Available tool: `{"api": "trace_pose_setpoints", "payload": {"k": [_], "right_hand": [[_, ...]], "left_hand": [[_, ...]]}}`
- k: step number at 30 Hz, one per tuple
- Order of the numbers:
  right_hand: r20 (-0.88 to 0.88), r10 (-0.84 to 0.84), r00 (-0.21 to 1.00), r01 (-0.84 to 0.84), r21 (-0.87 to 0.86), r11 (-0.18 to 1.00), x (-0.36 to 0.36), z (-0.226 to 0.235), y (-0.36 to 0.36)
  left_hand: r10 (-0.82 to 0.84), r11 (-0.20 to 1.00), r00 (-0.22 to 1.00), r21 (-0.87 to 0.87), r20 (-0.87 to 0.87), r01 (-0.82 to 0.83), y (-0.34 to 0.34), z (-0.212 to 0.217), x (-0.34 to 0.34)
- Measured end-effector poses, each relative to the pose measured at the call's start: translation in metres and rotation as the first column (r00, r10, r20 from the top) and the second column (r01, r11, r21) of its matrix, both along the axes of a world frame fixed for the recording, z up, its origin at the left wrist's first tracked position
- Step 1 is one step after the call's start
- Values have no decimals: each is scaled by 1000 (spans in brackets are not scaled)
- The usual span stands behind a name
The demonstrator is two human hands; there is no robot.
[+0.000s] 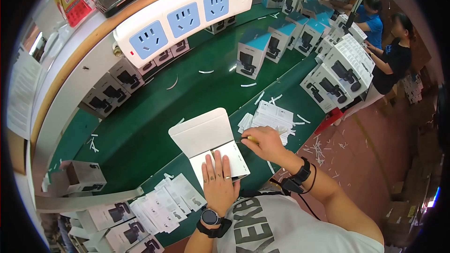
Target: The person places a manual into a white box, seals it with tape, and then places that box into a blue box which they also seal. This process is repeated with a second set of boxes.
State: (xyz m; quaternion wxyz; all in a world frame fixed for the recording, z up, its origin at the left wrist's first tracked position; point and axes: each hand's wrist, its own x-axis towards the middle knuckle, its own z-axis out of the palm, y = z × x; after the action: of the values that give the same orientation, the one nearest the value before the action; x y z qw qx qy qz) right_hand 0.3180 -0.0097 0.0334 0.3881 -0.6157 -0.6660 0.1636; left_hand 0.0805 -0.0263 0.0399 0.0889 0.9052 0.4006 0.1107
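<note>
A white carton [201, 133] lies in front of me with its lid flap raised and folded back. My left hand [218, 175] rests flat on it, fingers stretched and slightly apart, pressing on the inner panel. Just right of the carton, my right hand [267, 143] is closed around a small yellow-and-dark object [252, 138]; most of it is hidden by the fingers, so its kind is unclear. Behind that hand sits a pile of white printed leaflets [274, 115]. More printed leaflets [171, 201] lie spread to the left of my left hand.
A white power strip [185, 18] is mounted on the curved shelf edge above the green bench [154, 107]. Printed cartons [253, 54] stand at the back, with stacked cartons [337, 75] at right and more cartons [124, 229] at lower left. Two people [396, 51] work at far right.
</note>
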Motion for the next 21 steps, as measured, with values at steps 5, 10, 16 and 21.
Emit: {"api": "trace_pose_setpoints", "payload": {"k": [5, 10, 16, 21], "right_hand": [[171, -8, 985, -7, 87, 996, -1, -4, 8], [176, 15, 984, -33, 101, 994, 0, -2, 8], [129, 174, 976, -187, 91, 978, 0, 6, 4], [240, 103, 965, -134, 117, 984, 11, 2, 16]], "left_hand": [[11, 1000, 998, 0, 55, -11, 1, -4, 1], [30, 1000, 998, 1, 57, -30, -2, -4, 2], [37, 999, 998, -18, 58, -36, -1, -2, 2], [43, 999, 997, -18, 58, -42, -3, -1, 5]]}}
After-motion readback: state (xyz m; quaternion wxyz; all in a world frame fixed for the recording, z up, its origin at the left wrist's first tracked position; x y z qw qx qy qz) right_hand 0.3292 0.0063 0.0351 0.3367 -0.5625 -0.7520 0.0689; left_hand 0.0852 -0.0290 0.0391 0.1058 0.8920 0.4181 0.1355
